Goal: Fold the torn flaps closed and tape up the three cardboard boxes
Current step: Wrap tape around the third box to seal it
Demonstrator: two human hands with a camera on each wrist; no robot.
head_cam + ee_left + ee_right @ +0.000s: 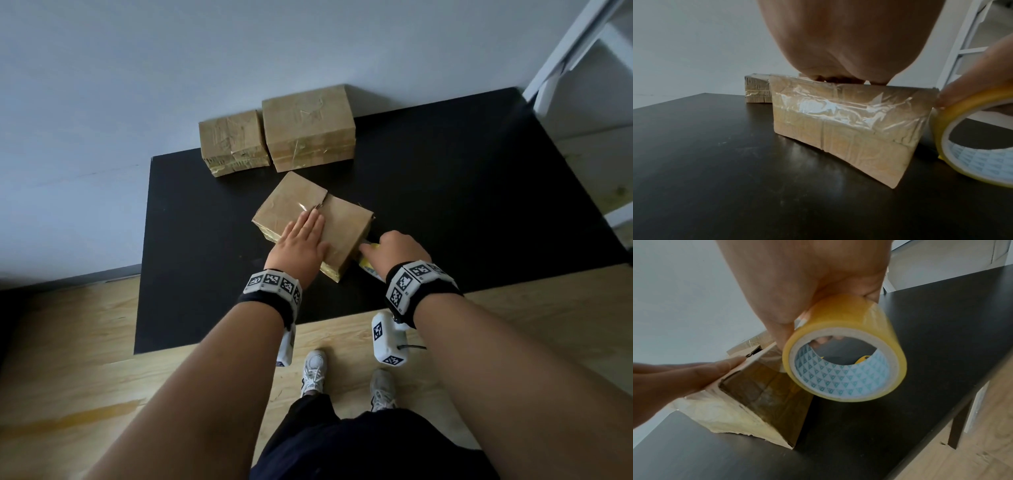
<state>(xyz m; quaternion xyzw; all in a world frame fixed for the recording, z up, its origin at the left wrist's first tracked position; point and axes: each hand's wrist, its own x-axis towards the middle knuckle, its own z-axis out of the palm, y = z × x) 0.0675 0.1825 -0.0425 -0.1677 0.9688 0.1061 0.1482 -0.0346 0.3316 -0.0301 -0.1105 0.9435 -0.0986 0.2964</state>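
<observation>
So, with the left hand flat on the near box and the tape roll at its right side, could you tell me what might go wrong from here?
1. The left hand presses only the flap seam; the top flaps of the near box look uneven at the far end, so they may lift before tape covers them.
2. The tape roll in the right hand sits at the box's side; pulling tape could drag the box across the smooth black table.

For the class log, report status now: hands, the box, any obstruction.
Left hand flat on near box, pressing flaps. Right hand grips tape roll at box's right side. Two far boxes apart, nothing blocking.
</observation>
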